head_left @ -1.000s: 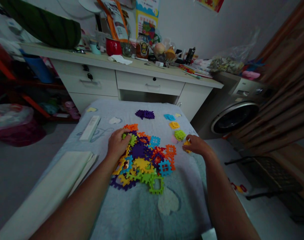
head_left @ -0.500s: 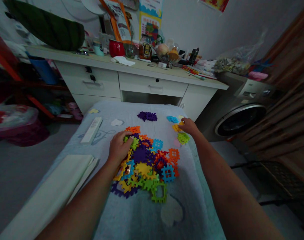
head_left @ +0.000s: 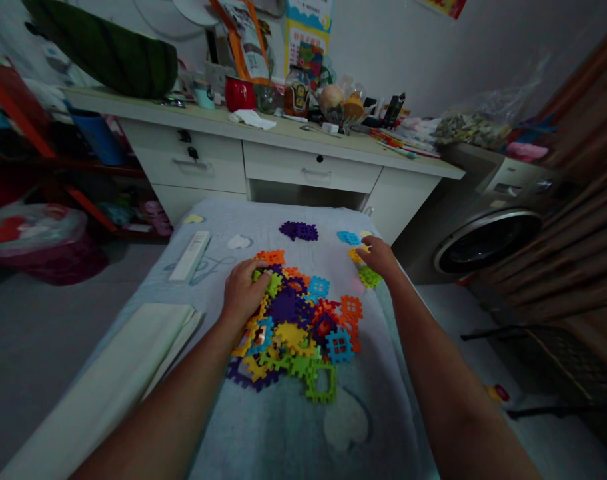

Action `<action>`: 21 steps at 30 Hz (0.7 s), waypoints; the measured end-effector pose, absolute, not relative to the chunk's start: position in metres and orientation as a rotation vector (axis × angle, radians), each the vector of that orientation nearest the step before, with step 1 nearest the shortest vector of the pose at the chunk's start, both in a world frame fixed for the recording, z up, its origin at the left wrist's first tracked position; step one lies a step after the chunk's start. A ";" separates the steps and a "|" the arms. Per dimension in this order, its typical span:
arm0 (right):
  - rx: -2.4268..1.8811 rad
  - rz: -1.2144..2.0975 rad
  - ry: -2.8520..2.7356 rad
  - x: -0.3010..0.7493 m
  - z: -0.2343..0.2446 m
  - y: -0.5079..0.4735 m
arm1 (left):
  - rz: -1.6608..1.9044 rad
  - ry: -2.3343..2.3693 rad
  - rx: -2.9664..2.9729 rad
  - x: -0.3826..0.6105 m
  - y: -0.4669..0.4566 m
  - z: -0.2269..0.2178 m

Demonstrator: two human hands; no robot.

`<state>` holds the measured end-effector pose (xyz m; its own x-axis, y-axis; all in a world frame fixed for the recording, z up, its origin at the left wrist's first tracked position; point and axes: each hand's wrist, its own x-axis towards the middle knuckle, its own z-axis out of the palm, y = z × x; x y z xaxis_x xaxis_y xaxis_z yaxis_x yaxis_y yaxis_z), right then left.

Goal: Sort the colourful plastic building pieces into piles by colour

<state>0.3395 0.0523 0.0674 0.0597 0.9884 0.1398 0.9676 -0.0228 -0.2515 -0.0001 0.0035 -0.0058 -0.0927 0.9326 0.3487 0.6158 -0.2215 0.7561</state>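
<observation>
A pile of colourful interlocking plastic tiles (head_left: 298,327) lies on a pale blue blanket (head_left: 263,427). My left hand (head_left: 244,290) rests on the pile's far left side, its fingers curled over a green tile (head_left: 272,285). My right hand (head_left: 380,255) reaches to the blanket's far right, fingers pinched on a yellow tile (head_left: 356,255). Sorted apart from the pile are a green tile (head_left: 370,277) just below that hand, a blue tile (head_left: 349,237) and a purple pair (head_left: 299,231) further back.
A long white box (head_left: 190,255) and a folded white sheet (head_left: 108,373) lie on the blanket's left. A cluttered white desk (head_left: 303,143) stands behind. To the right stand a washing machine (head_left: 488,233) and a dark chair (head_left: 548,360).
My right hand carried a yellow tile from beside the pile up and back to the yellow one at the far right. The left hand stayed on the pile.
</observation>
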 end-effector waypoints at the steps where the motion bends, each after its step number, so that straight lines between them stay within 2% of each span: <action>1: -1.976 0.184 -2.046 0.330 0.068 0.046 | 1.229 1.687 1.832 0.000 0.003 -0.005; 6: -1.631 0.518 -2.318 0.285 0.057 0.014 | 1.228 1.687 1.846 0.001 0.003 -0.004; 15: -1.551 0.521 -2.411 0.263 0.037 0.000 | 1.240 1.690 1.850 0.001 0.003 -0.003; 21: -1.597 0.645 -2.127 0.270 0.042 0.005 | 1.238 1.693 1.862 0.001 0.003 -0.003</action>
